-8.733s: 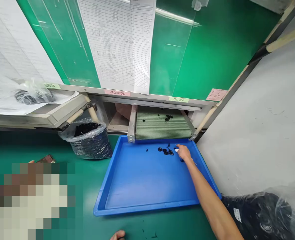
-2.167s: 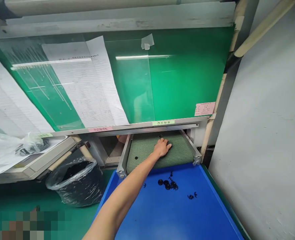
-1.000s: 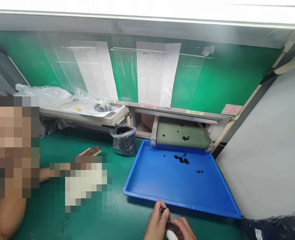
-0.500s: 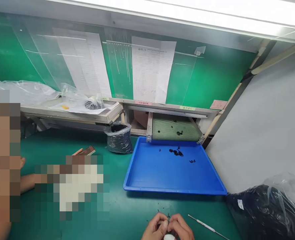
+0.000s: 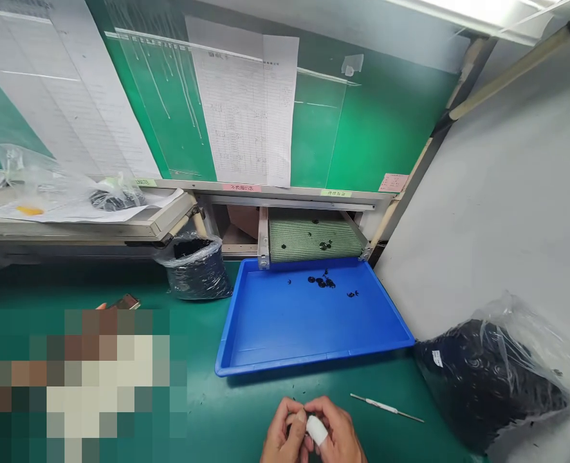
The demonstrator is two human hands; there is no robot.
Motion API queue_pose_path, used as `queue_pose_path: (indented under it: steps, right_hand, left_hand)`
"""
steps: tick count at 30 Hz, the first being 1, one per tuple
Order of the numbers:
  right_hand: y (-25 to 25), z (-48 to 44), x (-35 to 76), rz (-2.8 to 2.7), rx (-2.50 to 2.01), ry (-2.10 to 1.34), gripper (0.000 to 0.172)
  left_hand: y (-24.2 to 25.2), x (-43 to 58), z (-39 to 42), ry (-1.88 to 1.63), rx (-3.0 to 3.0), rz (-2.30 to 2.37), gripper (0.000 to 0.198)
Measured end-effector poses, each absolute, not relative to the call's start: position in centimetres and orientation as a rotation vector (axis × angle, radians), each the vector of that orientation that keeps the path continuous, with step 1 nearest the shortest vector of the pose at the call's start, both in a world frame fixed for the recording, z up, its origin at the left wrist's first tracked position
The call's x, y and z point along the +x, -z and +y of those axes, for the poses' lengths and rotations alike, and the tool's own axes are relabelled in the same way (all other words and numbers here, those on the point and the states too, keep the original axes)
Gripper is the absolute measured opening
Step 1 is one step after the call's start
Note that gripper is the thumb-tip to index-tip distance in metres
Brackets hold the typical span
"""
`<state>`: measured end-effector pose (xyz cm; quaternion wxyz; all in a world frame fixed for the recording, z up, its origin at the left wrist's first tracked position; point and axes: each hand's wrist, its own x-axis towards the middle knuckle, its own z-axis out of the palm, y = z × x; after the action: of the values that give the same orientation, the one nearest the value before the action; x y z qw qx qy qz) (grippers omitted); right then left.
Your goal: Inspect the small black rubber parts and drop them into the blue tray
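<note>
My left hand and my right hand meet at the bottom edge of the view, above the green table. Their fingers are curled and pinched together around something small and dark that I cannot make out. A white wrap covers one fingertip of my right hand. A thin metal pick lies on the table just right of my hands. Beyond them sits a blue tray with a few small black parts near its far edge, below a green conveyor belt.
A clear bag of black parts lies at the right by the grey wall. A lined bin of black scraps stands left of the tray. Another person's hand holds something at the left. Paper sheets hang on the green panel behind.
My hands stay pinched together at the bottom edge. The view has tilted down and shifted left, bringing the pick and the bag at the right fully into sight.
</note>
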<state>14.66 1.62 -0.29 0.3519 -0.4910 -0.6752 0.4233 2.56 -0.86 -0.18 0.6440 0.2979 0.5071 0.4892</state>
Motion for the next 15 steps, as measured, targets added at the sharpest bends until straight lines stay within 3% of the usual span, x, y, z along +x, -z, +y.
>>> queue_pose_path:
  steps: [8, 15]
  right_hand:
    - [-3.7, 6.7, 15.5, -1.774, -1.326, -0.982, 0.026]
    - [-2.8, 7.2, 16.7, -2.185, -1.362, -0.773, 0.031]
  left_hand:
    - [-3.8, 2.5, 3.3, -1.312, 0.420, 1.025, 0.041]
    - [-3.6, 1.7, 5.2, -1.469, -0.111, 0.717, 0.015]
